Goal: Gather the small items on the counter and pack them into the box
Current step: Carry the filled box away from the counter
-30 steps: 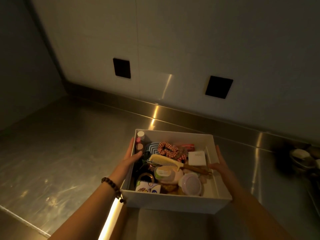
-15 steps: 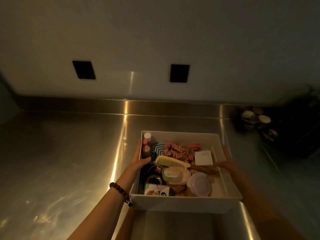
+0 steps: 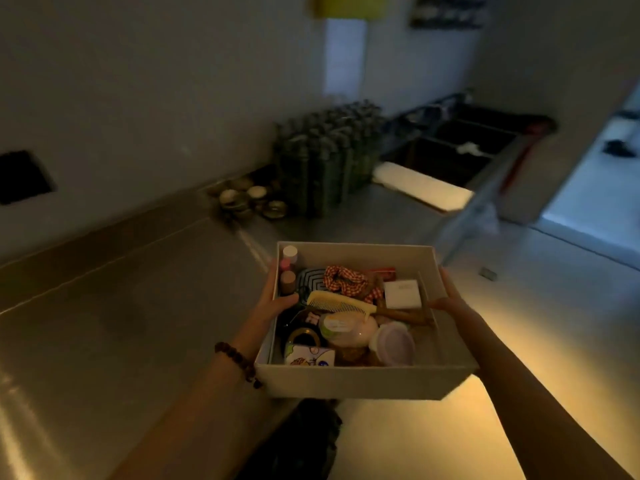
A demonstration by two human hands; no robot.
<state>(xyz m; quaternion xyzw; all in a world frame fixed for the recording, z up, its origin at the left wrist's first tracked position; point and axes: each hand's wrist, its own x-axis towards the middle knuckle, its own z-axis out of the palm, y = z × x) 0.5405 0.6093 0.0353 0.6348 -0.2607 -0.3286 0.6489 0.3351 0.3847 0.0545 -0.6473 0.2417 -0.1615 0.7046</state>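
I see both forearms stretched forward, one either side of the box [image 3: 349, 379]. My left hand [image 3: 275, 299] grips its left wall, thumb hooked inside (beaded bracelet [image 3: 239, 363] at the wrist); my right hand [image 3: 446, 299] clasps its right wall.

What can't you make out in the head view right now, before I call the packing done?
- Box underside: hidden by its own walls, so resting on the counter or lifted is unclear.
- Left hand and right hand fingers: mostly behind the box's side walls.
- Items beneath the comb and round lidded jar: covered, dim.
- Dark stacked objects and small bowls at the back: motion-blurred.
- Labels: too small.
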